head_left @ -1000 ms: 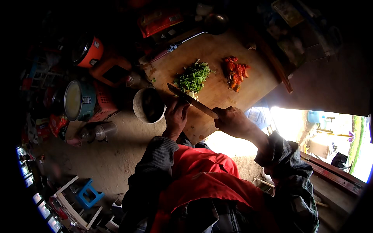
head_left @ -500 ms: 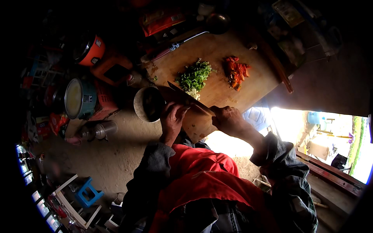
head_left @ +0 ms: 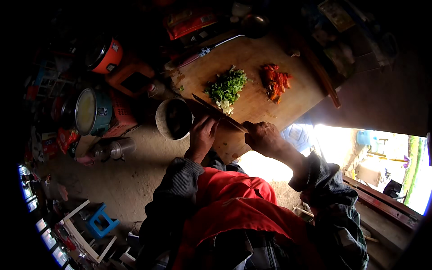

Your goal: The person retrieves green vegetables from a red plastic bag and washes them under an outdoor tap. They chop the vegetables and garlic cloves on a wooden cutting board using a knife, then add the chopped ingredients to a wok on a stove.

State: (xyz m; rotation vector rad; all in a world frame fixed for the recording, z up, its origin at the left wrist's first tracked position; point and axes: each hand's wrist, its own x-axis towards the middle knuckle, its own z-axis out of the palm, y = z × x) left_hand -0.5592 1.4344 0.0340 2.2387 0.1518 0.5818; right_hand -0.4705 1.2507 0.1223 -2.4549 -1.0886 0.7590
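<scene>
My right hand point(head_left: 263, 137) is wrapped round the handle of a kitchen knife point(head_left: 218, 113), its blade slanting away to the upper left over the cutting board point(head_left: 288, 105). Close against the near side of the blade is my left hand point(head_left: 203, 135), fingers bent and pressed together; whatever is under the fingertips is hidden. Just beyond the blade lie pale white slices point(head_left: 225, 107), which look like garlic. They touch a heap of chopped green vegetable point(head_left: 229, 85). Farther right on the board sits a separate pile of cut red pepper point(head_left: 275, 82).
A round bowl point(head_left: 161, 120) with a dark inside stands left of my left hand. Along the board's far edge lies a long-handled ladle point(head_left: 225, 41). A wooden stick point(head_left: 330, 92) borders the right side. Farther left are a green pot point(head_left: 102, 112) and an orange cooker point(head_left: 112, 56).
My left hand has shifted slightly right, and its fingers are drawn closer together beside the blade. The knife's tip has moved a little left; the vegetable piles look much the same.
</scene>
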